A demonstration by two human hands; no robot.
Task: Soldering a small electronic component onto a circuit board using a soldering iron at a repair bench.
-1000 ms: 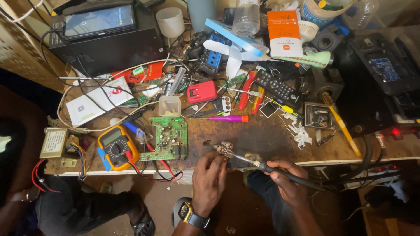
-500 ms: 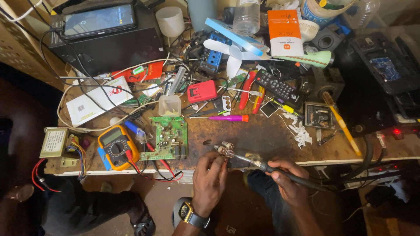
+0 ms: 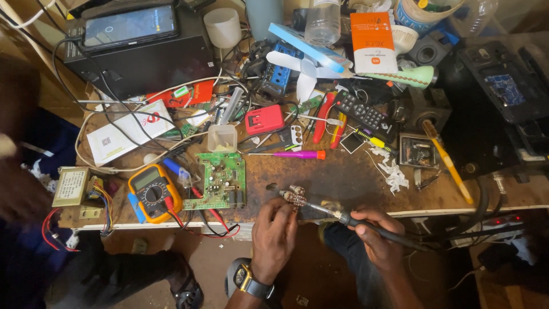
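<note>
My right hand [image 3: 374,234] grips a black-handled soldering iron [image 3: 343,218] whose metal tip points left at a small brown part [image 3: 294,198] near the workbench's front edge. My left hand [image 3: 273,236], with a wristwatch [image 3: 246,280] on its wrist, pinches that small part from below, fingers closed on it. Both hands sit at the lower middle of the view, just off the bench edge. A green circuit board [image 3: 220,180] lies on the bench to the left of them.
A yellow multimeter [image 3: 153,191] with red leads lies left of the board, a transformer [image 3: 71,186] at the far left. Tools, a magenta screwdriver [image 3: 297,154], a remote control [image 3: 363,111] and a black box [image 3: 137,54] with a phone crowd the back. Another person's blurred limb [image 3: 17,183] is at left.
Both hands hold nearly the same pose at the bench edge. The blurred limb at the far left has shifted upward.
</note>
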